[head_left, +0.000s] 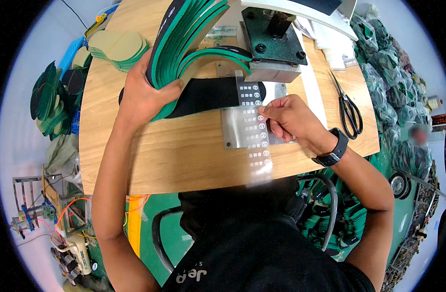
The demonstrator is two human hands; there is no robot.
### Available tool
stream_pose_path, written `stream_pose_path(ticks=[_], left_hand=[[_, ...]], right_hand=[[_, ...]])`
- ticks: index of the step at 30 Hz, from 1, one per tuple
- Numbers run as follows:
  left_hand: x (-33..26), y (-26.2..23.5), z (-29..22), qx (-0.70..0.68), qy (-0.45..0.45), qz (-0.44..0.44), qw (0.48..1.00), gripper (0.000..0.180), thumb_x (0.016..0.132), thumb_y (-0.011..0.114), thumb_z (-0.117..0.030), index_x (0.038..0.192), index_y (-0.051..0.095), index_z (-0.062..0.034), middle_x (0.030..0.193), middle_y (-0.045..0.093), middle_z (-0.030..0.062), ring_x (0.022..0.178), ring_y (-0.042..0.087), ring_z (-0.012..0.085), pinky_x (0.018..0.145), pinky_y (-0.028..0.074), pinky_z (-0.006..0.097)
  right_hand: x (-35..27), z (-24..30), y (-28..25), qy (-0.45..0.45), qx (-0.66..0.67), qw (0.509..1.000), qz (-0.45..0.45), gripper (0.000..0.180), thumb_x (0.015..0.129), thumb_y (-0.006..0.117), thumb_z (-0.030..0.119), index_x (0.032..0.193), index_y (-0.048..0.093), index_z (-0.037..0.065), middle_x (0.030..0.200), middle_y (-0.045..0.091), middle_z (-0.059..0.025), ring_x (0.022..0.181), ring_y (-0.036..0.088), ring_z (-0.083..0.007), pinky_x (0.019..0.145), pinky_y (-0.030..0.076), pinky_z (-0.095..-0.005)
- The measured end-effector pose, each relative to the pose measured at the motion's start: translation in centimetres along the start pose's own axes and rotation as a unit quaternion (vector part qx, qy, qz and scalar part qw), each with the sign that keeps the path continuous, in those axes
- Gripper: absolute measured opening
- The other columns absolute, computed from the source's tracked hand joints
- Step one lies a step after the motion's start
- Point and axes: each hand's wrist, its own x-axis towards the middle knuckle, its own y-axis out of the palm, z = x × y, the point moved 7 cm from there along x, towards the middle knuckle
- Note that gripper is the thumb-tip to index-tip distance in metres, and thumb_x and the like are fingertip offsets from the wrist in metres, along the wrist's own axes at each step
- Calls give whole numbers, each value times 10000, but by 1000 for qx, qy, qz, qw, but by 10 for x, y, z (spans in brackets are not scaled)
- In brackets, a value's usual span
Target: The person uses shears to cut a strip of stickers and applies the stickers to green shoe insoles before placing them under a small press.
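Note:
My left hand (144,92) grips a thick stack of green-and-black insoles (184,39), fanned open, at the back left of the wooden table (174,151). One black insole (208,93) lies flat under the green press head (274,41) on a metal plate (235,129). My right hand (291,119), with a black watch on the wrist, pinches a clear strip of printed labels (256,126) that runs from the press toward me over the plate.
Black scissors (349,109) lie on the table's right side. A pile of pale green insoles (116,47) sits at the back left. More green insoles (50,104) are heaped left of the table, bagged ones (388,97) on the right. A metal chair frame (159,233) is below.

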Motion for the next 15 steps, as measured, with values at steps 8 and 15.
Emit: stream_pose_path(ticks=[8, 15], left_hand=[[0, -1, 5, 24, -4, 6, 1000, 557, 646, 680, -130, 1174, 550, -9, 982, 629, 72, 880, 567, 135, 854, 439, 262], [-1, 6, 1, 0, -10, 12, 1000, 568, 643, 687, -115, 1186, 553, -12, 963, 637, 70, 859, 570, 129, 840, 445, 260]], right_hand=[[-1, 3, 3, 14, -1, 1000, 8, 275, 908, 598, 208, 718, 598, 9, 434, 490, -17, 315, 393, -64, 309, 269, -197], [1, -3, 1, 11, 5, 1000, 20, 256, 884, 602, 209, 712, 608, 19, 444, 511, -26, 319, 431, -77, 305, 263, -209]])
